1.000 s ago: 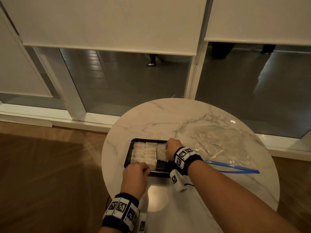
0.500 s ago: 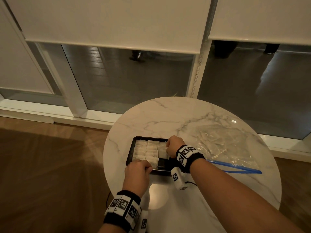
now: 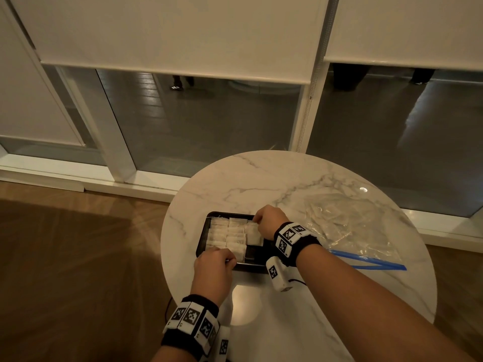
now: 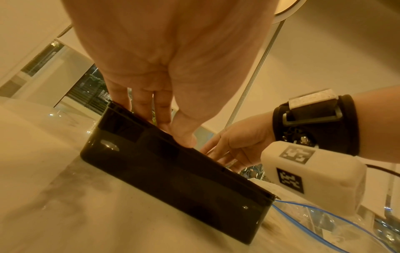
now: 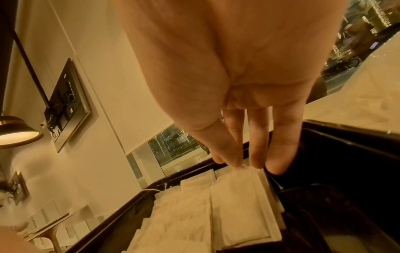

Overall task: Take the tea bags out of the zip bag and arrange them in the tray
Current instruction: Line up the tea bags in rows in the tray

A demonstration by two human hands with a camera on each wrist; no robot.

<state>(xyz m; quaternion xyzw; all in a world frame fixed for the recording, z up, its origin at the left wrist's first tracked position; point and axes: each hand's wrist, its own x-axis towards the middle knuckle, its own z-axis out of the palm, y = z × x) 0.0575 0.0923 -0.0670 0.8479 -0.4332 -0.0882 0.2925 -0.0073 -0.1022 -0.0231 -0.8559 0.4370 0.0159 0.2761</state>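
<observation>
A black tray [image 3: 202, 244] sits on the round marble table and holds several white tea bags [image 3: 227, 236] in neat columns. My right hand [image 3: 266, 220] is over the tray's far right part. It pinches the far edge of a tea bag [image 5: 238, 196] that lies at the head of the right-hand column, seen under my right hand [image 5: 238, 162]. My left hand [image 3: 214, 265] is at the near rim. Its straight fingers [image 4: 160, 116] reach over the tray's wall [image 4: 173, 179] onto the near tea bags. The clear zip bag [image 3: 352, 231] lies flat to the right.
The zip bag's blue zipper strip [image 3: 366, 262] points toward the table's right edge. The tray's near right part [image 3: 254, 253] is bare black. A window wall with lowered blinds stands beyond the table, with wood floor to the left.
My right hand has shifted slightly toward the tray's far rim with the tea bag in its pinch. My left hand stays at the near rim.
</observation>
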